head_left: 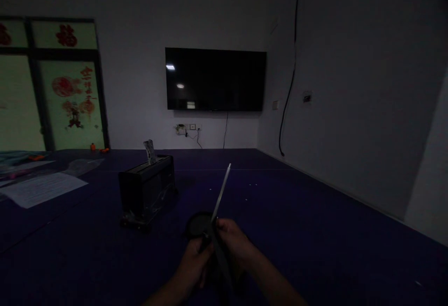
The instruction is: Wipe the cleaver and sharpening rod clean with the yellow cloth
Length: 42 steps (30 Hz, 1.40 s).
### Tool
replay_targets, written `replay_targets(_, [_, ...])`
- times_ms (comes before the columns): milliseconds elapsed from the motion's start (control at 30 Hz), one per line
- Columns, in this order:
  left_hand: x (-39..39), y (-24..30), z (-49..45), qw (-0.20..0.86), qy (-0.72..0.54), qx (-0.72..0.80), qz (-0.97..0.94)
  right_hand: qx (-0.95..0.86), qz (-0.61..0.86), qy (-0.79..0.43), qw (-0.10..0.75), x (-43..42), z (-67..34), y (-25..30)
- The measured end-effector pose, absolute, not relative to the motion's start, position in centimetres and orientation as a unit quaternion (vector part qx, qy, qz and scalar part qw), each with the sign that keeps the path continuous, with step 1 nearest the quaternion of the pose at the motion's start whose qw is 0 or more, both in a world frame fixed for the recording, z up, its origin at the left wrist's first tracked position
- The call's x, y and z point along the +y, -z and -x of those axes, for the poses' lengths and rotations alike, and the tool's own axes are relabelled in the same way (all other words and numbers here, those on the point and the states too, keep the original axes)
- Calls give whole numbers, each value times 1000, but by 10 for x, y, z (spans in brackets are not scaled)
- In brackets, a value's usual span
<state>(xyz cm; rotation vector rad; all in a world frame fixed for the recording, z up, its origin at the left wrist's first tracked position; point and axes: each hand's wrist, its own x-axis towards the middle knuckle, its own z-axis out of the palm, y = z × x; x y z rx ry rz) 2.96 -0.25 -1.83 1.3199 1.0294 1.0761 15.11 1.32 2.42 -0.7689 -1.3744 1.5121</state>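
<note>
In the dim head view, my left hand point(196, 259) and my right hand point(238, 243) are close together at the lower middle. Both are closed around a dark object point(221, 254) whose kind I cannot make out. A thin silver rod point(222, 190) slants up from it between my hands. Beside my left hand is a round black disc point(199, 225); whether it is joined to the dark object I cannot tell. My right fingertips are bent near the rod's lower end. Shadow hides much of what lies between my palms.
A black box point(147, 187) on low feet stands left of my hands, a patterned strip point(150, 152) sticking up from its top. Papers point(45, 188) and clear plastic point(82, 166) lie farther left on the dark blue tabletop point(297, 231). A wall television point(215, 79) hangs beyond.
</note>
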Motion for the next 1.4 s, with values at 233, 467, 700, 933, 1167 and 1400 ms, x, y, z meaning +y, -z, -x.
replay_targets(233, [-2, 18, -26, 570, -452, 423, -541, -533, 345, -615, 468, 9, -149, -28])
replay_targets(467, [-5, 18, -26, 559, -455, 416, -555, -573, 336, -572, 481, 12, -147, -21])
replay_targets(700, [-5, 20, -26, 549, -455, 420, -562, -600, 324, -546, 486, 19, -146, -11])
replay_targets(933, [-5, 15, -26, 560, -456, 433, -539, -546, 324, -600, 486, 18, -147, -11])
replay_targets(1167, [-3, 14, -28, 573, -430, 418, -558, -440, 346, -616, 555, 32, -153, -6])
replay_targets(1400, [-3, 15, -28, 571, -427, 419, -563, -473, 330, -615, 538, 28, -153, -13])
